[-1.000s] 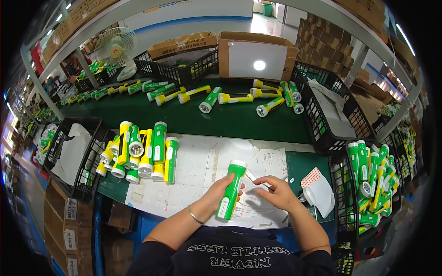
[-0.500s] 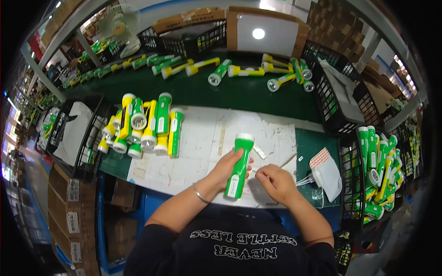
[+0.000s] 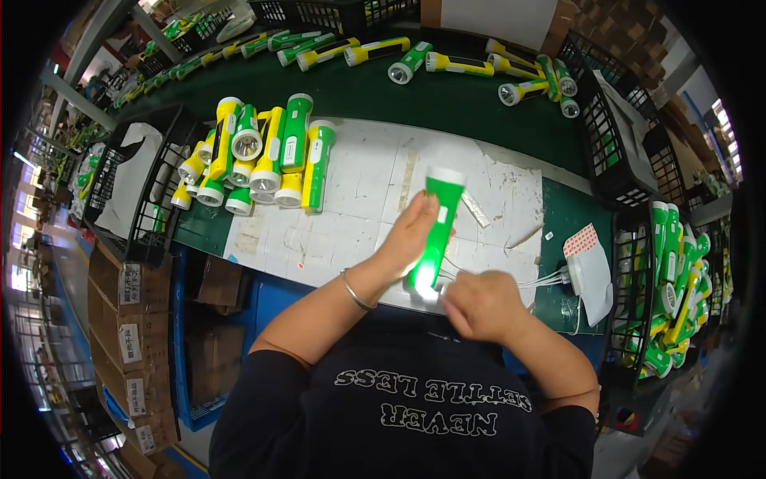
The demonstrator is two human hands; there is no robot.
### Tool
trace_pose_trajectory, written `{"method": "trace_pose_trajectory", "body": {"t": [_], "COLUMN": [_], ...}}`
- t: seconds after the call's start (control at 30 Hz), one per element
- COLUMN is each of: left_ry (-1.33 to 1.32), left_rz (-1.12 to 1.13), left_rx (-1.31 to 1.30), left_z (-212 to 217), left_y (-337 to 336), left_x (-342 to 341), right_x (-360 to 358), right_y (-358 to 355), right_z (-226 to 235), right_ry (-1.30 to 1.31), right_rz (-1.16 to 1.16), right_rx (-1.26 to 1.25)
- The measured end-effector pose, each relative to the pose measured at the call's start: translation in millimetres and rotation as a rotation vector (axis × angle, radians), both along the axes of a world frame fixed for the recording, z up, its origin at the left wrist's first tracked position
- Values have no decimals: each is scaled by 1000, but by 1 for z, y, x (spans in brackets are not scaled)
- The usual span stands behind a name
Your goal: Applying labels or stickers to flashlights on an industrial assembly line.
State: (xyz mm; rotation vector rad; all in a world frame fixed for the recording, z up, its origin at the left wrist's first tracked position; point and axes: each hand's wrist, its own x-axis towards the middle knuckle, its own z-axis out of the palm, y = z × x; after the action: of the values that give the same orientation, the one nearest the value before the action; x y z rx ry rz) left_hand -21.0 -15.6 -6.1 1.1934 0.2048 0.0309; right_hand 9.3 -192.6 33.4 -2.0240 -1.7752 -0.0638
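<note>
My left hand (image 3: 405, 233) is wrapped round a green flashlight (image 3: 440, 217) with a white head, held above the white board (image 3: 359, 188) with the head pointing away from me. A bright white-green glow shows at the flashlight's near end. Right beside that end is my right hand (image 3: 491, 307), its fingers pinched; whatever is between them is hidden. Thin white cables (image 3: 538, 282) run from near this hand to a white block (image 3: 576, 275) on the right. At the board's left, green and yellow flashlights (image 3: 267, 148) lie stacked.
Along the far side of the green table (image 3: 367, 96) lies a row of flashlights (image 3: 461, 64). Black crates stand at the left (image 3: 163, 188) and right (image 3: 618, 319), the right one full of flashlights. A strip (image 3: 476, 210) lies on the board. Cardboard boxes (image 3: 128, 343) stand lower left.
A bright glow has appeared at the flashlight's near end. My right hand has come closer to that end. The whole view has tilted downward, so the table sits higher in it.
</note>
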Motion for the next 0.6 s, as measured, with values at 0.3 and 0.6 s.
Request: {"method": "trace_pose_trajectory", "body": {"t": [0.3,0.6], "left_ry": [-27,65], "left_rz": [55,-58], "left_rx": [-264,83], "left_z": [16,16], "left_y": [-1,7], "left_x": [-3,-15], "right_x": [-3,49], "right_y": [24,7], "right_z": [-2,-11], "right_ry": [418,910], "right_rz": [-443,-471], "right_rx": [139,303]}}
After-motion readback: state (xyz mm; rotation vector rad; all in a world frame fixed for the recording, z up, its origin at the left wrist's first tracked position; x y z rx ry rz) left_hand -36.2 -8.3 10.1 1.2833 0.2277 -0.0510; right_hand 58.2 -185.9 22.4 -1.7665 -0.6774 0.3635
